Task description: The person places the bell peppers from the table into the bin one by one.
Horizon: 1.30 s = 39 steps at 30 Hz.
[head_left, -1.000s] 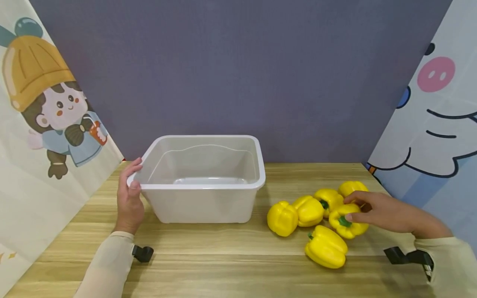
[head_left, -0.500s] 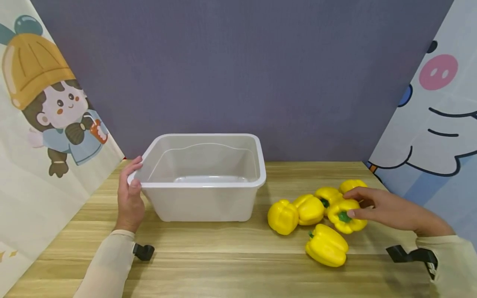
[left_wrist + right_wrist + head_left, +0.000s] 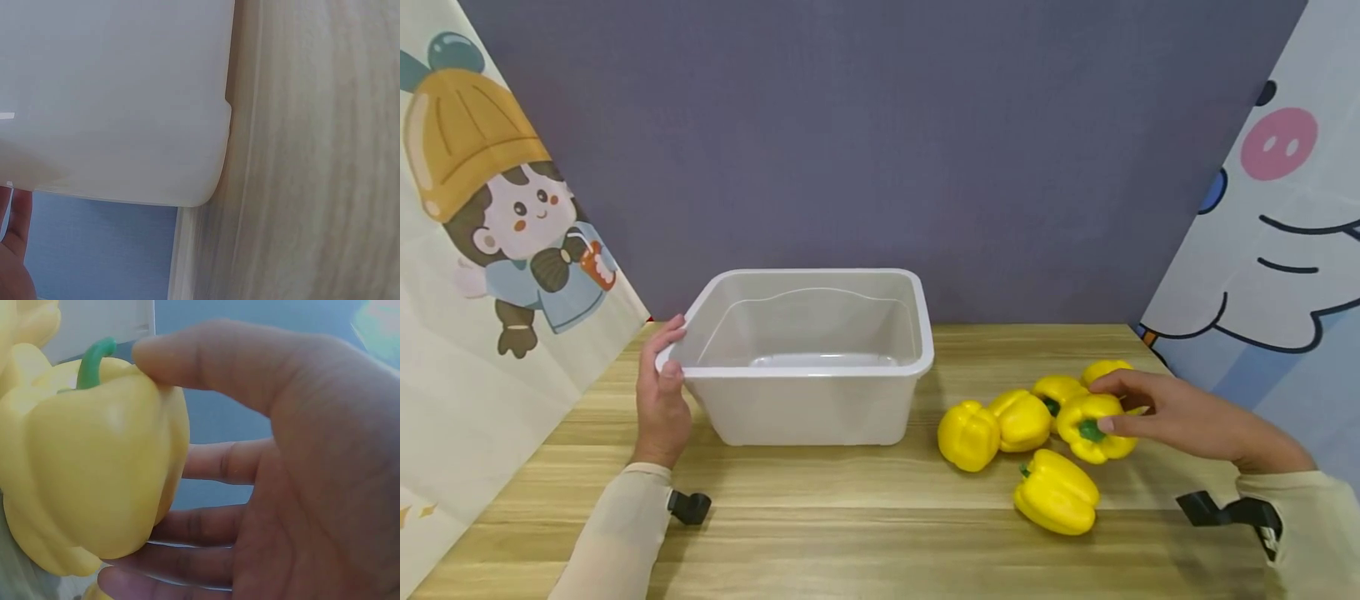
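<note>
My left hand [image 3: 662, 408] grips the left rim of a white rectangular bin [image 3: 805, 410], thumb at the front corner and fingers on the outside. At the right, my right hand [image 3: 1187, 417] holds a yellow bell pepper [image 3: 1101, 450] between thumb and fingers, its green stem facing the front. In the right wrist view the thumb of my right hand [image 3: 250, 456] lies on top of this pepper [image 3: 94, 462], with the fingers behind and under it. Several other yellow peppers lie beside it, one [image 3: 1056, 493] in front and one [image 3: 968, 436] nearest the bin.
The bin's inside shows no contents. Behind the wooden table [image 3: 850, 542] stands a grey-purple panel [image 3: 880, 150]. Printed cartoon sheets flank it on the left [image 3: 475, 333] and the right [image 3: 1285, 283]. A black wrist mount [image 3: 688, 507] sits at the left sleeve.
The pepper at my right hand has shifted slightly left and back, away from the front pepper, and the hand has moved slightly with it. My left hand stays on the bin's rim.
</note>
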### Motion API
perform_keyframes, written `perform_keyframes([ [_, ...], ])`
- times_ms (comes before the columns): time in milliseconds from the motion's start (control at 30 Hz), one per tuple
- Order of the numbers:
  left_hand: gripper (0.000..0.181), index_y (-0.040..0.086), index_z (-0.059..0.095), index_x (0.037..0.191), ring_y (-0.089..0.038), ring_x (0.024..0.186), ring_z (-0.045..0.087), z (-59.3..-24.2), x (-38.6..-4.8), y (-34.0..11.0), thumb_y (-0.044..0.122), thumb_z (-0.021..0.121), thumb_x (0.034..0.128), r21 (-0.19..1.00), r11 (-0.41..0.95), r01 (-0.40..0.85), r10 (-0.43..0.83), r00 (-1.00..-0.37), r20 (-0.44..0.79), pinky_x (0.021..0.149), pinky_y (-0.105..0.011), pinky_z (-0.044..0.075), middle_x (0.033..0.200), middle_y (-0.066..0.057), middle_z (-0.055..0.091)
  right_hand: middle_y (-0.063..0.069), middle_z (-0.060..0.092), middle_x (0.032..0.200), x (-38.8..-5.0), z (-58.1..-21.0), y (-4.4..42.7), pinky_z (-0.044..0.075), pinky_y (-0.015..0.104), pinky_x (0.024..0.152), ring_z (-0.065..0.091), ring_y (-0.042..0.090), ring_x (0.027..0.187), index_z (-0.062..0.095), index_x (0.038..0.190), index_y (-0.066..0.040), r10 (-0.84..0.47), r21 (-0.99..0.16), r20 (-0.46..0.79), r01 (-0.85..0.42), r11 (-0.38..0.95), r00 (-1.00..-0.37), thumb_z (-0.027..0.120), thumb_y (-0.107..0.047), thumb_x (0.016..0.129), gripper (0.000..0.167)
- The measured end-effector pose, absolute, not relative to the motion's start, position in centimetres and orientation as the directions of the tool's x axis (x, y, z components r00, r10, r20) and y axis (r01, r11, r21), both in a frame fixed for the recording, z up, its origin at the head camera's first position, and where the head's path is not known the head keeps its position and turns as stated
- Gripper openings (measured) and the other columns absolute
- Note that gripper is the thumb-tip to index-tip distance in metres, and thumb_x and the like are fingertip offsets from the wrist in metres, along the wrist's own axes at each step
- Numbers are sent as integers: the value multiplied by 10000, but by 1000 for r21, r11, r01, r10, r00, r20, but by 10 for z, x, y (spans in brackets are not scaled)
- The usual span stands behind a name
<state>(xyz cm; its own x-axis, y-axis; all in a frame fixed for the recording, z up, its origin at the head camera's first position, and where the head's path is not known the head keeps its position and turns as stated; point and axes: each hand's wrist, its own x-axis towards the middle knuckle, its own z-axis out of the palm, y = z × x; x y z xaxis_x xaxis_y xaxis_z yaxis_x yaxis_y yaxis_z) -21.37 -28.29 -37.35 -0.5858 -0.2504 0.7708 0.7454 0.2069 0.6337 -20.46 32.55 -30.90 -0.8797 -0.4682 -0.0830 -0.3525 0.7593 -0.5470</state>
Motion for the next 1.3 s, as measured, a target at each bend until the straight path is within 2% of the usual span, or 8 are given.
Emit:
perform_keyframes([
  [67, 443, -86, 482, 1344, -265, 1399, 346, -374, -214, -283, 185, 419, 999, 637, 204, 743, -252, -589, 768, 1113, -288, 287, 1481, -153, 450, 171, 582, 1326, -205, -309, 324, 523, 280, 771, 600, 241, 1084, 514, 1383, 19, -473, -555, -73, -358, 751, -878, 653, -272, 975, 521],
  [300, 451, -82, 483, 1346, -267, 1401, 351, -374, -214, -284, 205, 416, 1004, 637, 231, 735, -252, -587, 769, 1117, -295, 288, 1485, -159, 449, 125, 588, 1314, -206, -311, 323, 526, 268, 797, 592, 59, 1050, 527, 1383, -12, -464, -579, -5, -376, 723, -886, 656, -257, 975, 493],
  [500, 451, -90, 485, 1338, -272, 1403, 347, -376, -215, -284, 209, 431, 1006, 623, 213, 753, -252, -574, 779, 1126, -298, 279, 1483, -159, 453, 132, 589, 1310, -207, -313, 321, 532, 271, 787, 597, 87, 1057, 535, 1378, -20, -470, -601, 8, -380, 703, -883, 660, -250, 973, 483],
  [767, 469, -90, 494, 1331, -280, 1413, 336, -377, -215, -284, 248, 473, 1007, 620, 172, 765, -261, -572, 778, 1137, -306, 269, 1483, -170, 450, 150, 586, 1313, -208, -313, 317, 539, 275, 787, 591, 40, 1057, 543, 1369, -38, -459, -618, 27, -376, 690, -888, 669, -259, 967, 476],
  [967, 479, -83, 493, 1335, -277, 1412, 333, -376, -216, -283, 264, 479, 1006, 625, 165, 763, -265, -576, 773, 1136, -305, 263, 1486, -170, 444, 113, 601, 1282, -209, -313, 316, 537, 270, 794, 601, 58, 1045, 558, 1353, -55, -451, -617, 53, -384, 687, -891, 673, -254, 966, 450],
  [1133, 491, -85, 490, 1335, -273, 1408, 341, -376, -216, -283, 282, 470, 1010, 622, 207, 755, -261, -569, 779, 1132, -306, 270, 1484, -163, 450, 125, 594, 1294, -209, -313, 315, 534, 262, 799, 602, 89, 1052, 556, 1356, -46, -453, -614, 56, -389, 687, -890, 674, -242, 964, 454],
  [1300, 485, -71, 492, 1340, -257, 1407, 348, -376, -215, -284, 282, 446, 1011, 632, 252, 733, -261, -578, 774, 1126, -302, 282, 1486, -141, 456, 133, 590, 1309, -209, -314, 313, 531, 258, 801, 591, 48, 1050, 552, 1367, -37, -463, -614, 64, -401, 680, -884, 679, -216, 960, 462],
])
